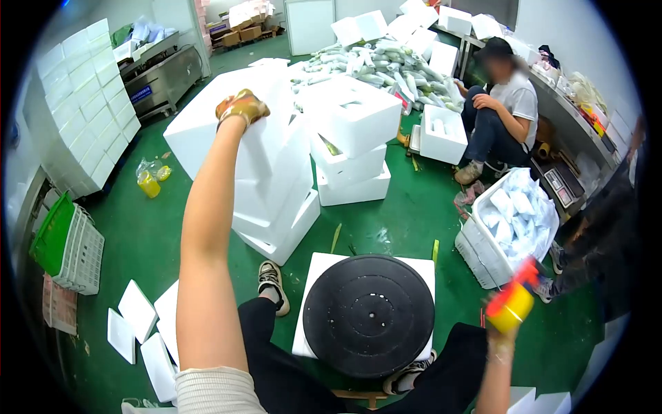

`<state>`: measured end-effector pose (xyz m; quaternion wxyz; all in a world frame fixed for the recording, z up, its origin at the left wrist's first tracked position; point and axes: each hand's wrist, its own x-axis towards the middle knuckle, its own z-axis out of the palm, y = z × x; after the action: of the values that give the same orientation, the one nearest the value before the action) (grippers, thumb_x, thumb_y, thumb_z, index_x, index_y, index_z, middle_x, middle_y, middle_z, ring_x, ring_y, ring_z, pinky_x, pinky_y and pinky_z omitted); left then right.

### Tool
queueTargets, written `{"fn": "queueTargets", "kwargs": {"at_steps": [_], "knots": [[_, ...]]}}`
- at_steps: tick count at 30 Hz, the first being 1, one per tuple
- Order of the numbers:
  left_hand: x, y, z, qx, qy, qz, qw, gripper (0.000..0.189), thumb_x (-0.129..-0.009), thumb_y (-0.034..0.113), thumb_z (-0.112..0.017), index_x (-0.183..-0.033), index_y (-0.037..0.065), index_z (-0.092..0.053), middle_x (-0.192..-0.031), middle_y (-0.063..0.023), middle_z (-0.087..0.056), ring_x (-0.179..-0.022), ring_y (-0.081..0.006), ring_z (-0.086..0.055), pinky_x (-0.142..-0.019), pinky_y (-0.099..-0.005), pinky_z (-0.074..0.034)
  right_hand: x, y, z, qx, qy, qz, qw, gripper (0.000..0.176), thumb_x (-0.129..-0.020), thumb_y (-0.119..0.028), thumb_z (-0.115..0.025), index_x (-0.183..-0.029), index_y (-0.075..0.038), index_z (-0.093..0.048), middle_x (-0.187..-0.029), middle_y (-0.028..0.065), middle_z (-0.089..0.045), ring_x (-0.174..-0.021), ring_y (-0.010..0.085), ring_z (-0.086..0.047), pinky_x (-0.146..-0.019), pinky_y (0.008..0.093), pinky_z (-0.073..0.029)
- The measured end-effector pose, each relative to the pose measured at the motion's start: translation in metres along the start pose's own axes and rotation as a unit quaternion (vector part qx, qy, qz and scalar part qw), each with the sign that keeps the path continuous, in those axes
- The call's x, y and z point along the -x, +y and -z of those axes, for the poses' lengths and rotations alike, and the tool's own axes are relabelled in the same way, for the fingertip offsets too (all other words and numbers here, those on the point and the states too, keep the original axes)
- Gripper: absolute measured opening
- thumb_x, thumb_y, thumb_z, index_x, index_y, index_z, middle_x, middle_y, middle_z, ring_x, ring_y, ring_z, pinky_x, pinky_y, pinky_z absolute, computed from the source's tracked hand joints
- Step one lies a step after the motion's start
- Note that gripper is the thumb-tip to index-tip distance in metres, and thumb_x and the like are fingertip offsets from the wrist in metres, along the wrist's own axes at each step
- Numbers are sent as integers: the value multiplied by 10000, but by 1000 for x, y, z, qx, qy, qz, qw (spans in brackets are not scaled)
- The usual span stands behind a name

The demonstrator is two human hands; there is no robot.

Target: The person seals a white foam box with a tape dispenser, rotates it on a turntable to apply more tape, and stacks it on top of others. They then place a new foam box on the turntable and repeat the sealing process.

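Note:
My left hand (243, 108), in an orange-and-tan work glove, reaches far forward with its fingers bent over the edge of a white foam box (196, 127). That box tops a leaning stack of foam boxes (279, 200). Held up at the lower right is my right hand (502, 334), closed on a tape dispenser (512, 303) with a red part and a yellow roll, blurred by motion. Between my legs, a round black turntable (369, 314) rests on a white foam slab (307, 290).
More foam boxes (355, 114) stand beside the stack. Behind lies a heap of wrapped green vegetables (386, 62). A seated co-worker (507, 103) is at the right, near a basket of ice packs (476, 252). Foam lids (138, 310) lie at the left, by a crate (83, 255).

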<state>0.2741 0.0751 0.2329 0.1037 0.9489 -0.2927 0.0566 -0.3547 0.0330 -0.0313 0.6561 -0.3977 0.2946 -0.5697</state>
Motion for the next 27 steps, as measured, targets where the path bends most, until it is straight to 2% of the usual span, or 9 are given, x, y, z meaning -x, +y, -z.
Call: {"fn": "queueTargets", "kwargs": {"at_steps": [5, 9, 13, 14, 19, 22, 24, 26, 27], "knots": [[75, -23, 2, 23, 19, -69, 997, 618, -667, 481, -701, -1118, 68, -609, -1176, -152, -598, -1142, -316, -519, -980, -390, -366, -64, 157, -168, -207, -194, -255, 924, 433, -774, -337, -683, -1089, -54, -592, -1252, 162, -545, -1063, 298, -568, -918, 418, -463], [239, -37, 14, -24, 20, -221, 975, 537, -751, 523, -638, -1011, 53, -615, -884, -185, -626, -872, -345, -604, -864, -443, -445, -33, 167, -241, -409, -241, -307, 825, 361, -759, -276, -649, -1017, -25, -631, -1305, 251, -490, -1169, 435, -474, -989, 500, -378], [354, -63, -17, 52, -183, -365, 912, 613, -831, 449, -552, -1291, 50, -492, -1142, -155, -579, -1037, -366, -536, -1024, -508, -321, 37, 169, -151, -436, -70, -261, 858, 417, -803, -284, -590, -1148, -51, -596, -1290, 202, -522, -1213, 344, -466, -1033, 508, -352], [376, -80, -74, 97, -26, -479, 872, 537, -843, 420, -542, -1230, 49, -515, -1114, -130, -585, -1039, -345, -537, -1013, -492, -353, 61, 155, -128, -427, 44, -269, 862, 433, -820, -302, -559, -1176, -55, -582, -1281, 175, -538, -1224, 300, -471, -1043, 484, -361], [470, -72, -187, 164, -216, -500, 823, 252, -767, 211, -571, -987, 95, -530, -911, -106, -575, -832, -284, -594, -844, -384, -451, 129, 135, 0, -255, 89, -337, 902, 629, -865, -470, -551, -1319, -44, -467, -1363, 167, -464, -1271, 343, -415, -1074, 592, -273], [497, -88, -221, 373, 83, -388, 839, 290, -855, 280, -549, -1064, 80, -531, -973, -117, -569, -1017, -281, -567, -944, -355, -414, 137, 100, 24, -285, 67, -337, 895, 627, -929, -440, -453, -1409, -50, -351, -1484, 149, -309, -1372, 350, -259, -1107, 575, -221], [467, -119, -179, 544, 57, -275, 791, 296, -817, 198, -634, -1064, 72, -529, -1063, -108, -563, -1112, -265, -521, -988, -386, -377, 144, 71, 26, -252, -317, -306, 862, 541, -924, -333, -475, -1346, 2, -424, -1447, 221, -355, -1372, 378, -272, -1112, 518, -233], [412, -209, -180, 326, 224, -164, 904, 335, -766, 176, -691, -1036, 54, -535, -992, -125, -565, -964, -301, -561, -860, -374, -452, 114, 81, 91, 370, -167, -65, 912, 555, -917, -353, -490, -1338, 5, -432, -1426, 205, -394, -1353, 375, -307, -1100, 505, -265], [380, -253, -172, 368, 182, 16, 912, 401, -740, 238, -716, -1034, 27, -544, -988, -143, -557, -910, -320, -556, -803, -392, -457, 124, 69, 49, 217, 16, -130, 968, 562, -919, -362, -487, -1339, 6, -432, -1423, 193, -404, -1337, 370, -334, -1092, 499, -283]]}}
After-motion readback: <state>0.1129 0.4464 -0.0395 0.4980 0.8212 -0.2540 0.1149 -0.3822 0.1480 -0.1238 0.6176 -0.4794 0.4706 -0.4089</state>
